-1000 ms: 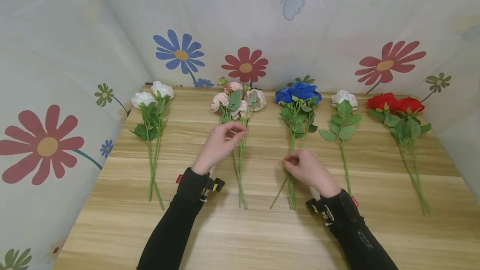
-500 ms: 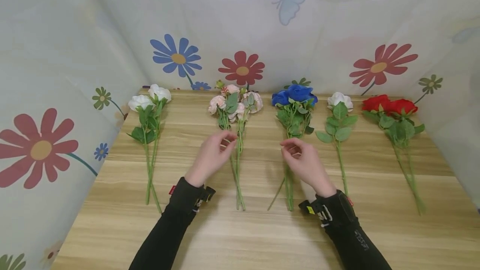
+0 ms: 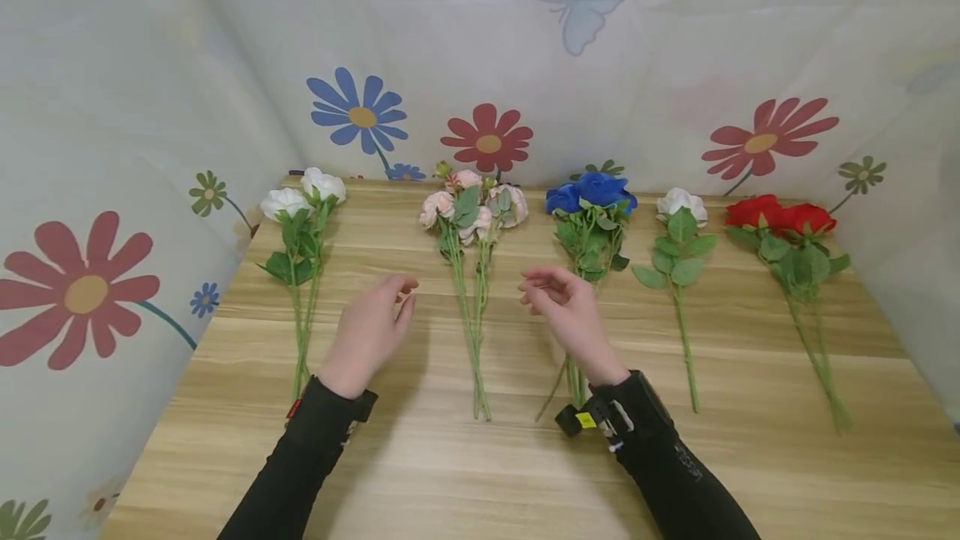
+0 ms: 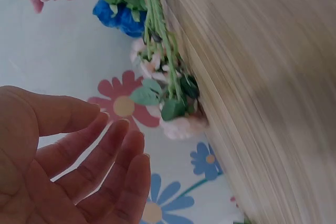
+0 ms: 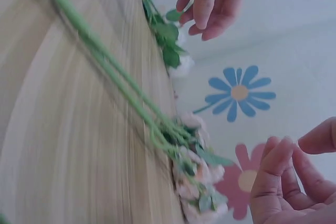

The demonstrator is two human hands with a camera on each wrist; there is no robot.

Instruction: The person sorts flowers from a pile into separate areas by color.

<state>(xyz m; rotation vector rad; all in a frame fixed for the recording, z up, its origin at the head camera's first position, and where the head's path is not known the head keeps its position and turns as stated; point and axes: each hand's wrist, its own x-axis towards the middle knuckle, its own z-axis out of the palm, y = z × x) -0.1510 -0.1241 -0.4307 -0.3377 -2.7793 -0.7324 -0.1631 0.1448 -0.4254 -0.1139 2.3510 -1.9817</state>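
My left hand point(image 3: 369, 332) hovers over the table between the left white roses point(image 3: 300, 223) and the pink flowers point(image 3: 468, 215). Its fingers are loosely bent, and nothing is in them. The right hand point(image 3: 573, 315) is raised between the pink flowers and the blue roses point(image 3: 592, 198), overlapping the blue roses' stems in the head view. It holds nothing, its thumb apart from loosely bent fingers. In the left wrist view the pink flowers point(image 4: 181, 124) lie beyond the fingertips. The right wrist view shows the pink bunch point(image 5: 199, 182) with its long green stems on the wood.
A single white rose point(image 3: 682, 207) and a pair of red roses point(image 3: 780, 215) lie to the right. All stems point toward the front of the wooden table point(image 3: 465, 482). A flower-print curtain point(image 3: 637, 65) stands behind and at the sides.
My left hand has moved left, away from the pink stems. The right hand has risen from the blue roses' stems and shifted left. The flowers lie where they were.
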